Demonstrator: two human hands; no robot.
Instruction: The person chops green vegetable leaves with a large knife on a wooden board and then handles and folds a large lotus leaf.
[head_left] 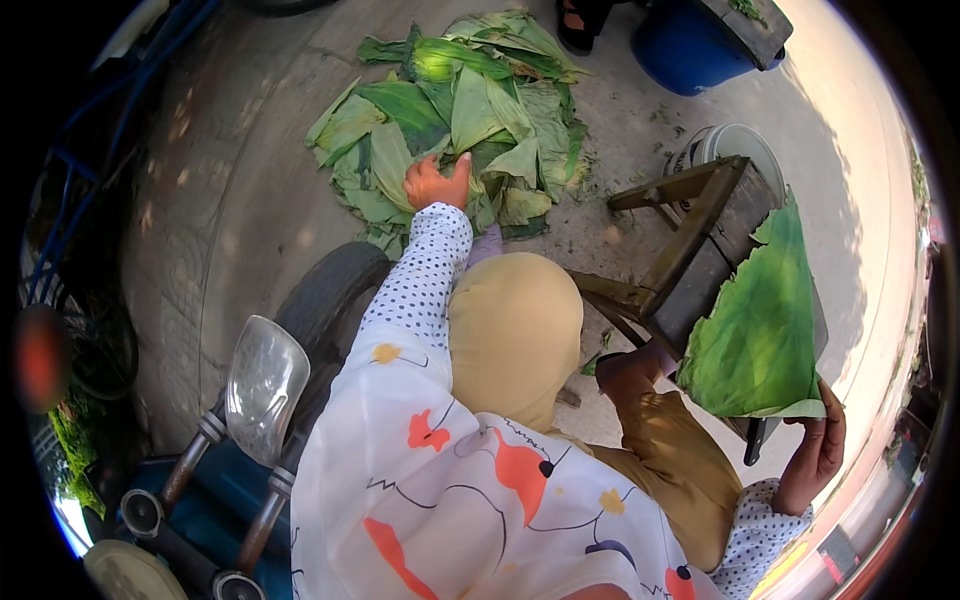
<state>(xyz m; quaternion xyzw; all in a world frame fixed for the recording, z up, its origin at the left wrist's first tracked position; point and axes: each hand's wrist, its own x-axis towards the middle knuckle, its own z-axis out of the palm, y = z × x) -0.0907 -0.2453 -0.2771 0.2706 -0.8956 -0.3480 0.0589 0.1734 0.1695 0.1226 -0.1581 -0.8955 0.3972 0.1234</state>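
Note:
My left hand (437,185) reaches forward onto a heap of green banana leaves (490,110) on the ground. Its thumb and fingers are apart and touch the leaves, with nothing seen gripped between them. On the right, my right hand (818,455) pinches the near corner of a large cut piece of banana leaf (757,320). That piece lies over a small wooden bench (738,205) with a dark top. From under the leaf's near edge sticks out the black handle of a knife (756,443); its blade is hidden.
A white bucket (740,145) stands behind the bench. Farther back is a blue tub (690,45) with a board across it, near another person's sandalled foot (575,25). To my left are a motorbike's wheel (335,285) and clear headlight cover (267,390).

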